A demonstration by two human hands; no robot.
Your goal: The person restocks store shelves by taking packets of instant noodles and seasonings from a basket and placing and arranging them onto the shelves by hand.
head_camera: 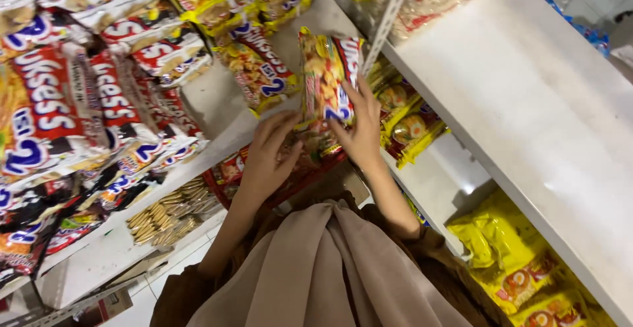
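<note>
A person's right hand (361,132) is clamped on an upright yellow-and-red snack packet (328,80), fingers wrapped over its right edge, holding it at the front lip of a white shelf (217,99) in a shop aisle. The left hand (267,159) is spread open just below and left of the packet, fingers slightly apart, gripping nothing; whether its fingertips touch the packet's lower edge cannot be told. The packet appears not yet seated: it stands in the gap beside a matching packet (258,70) lying on the shelf, with red-and-white packets (112,99) already filling the row to the left. By that look, much of the shelf is stocked and this piece is still in hand. Lower shelves carry stacked biscuits (173,211) and yellow bags (511,264). A beige scarf (330,274) covers the foreground and hides the forearms' lower parts; the packet's bottom edge is masked by the hands, and the shelf's back is out of sight.
</note>
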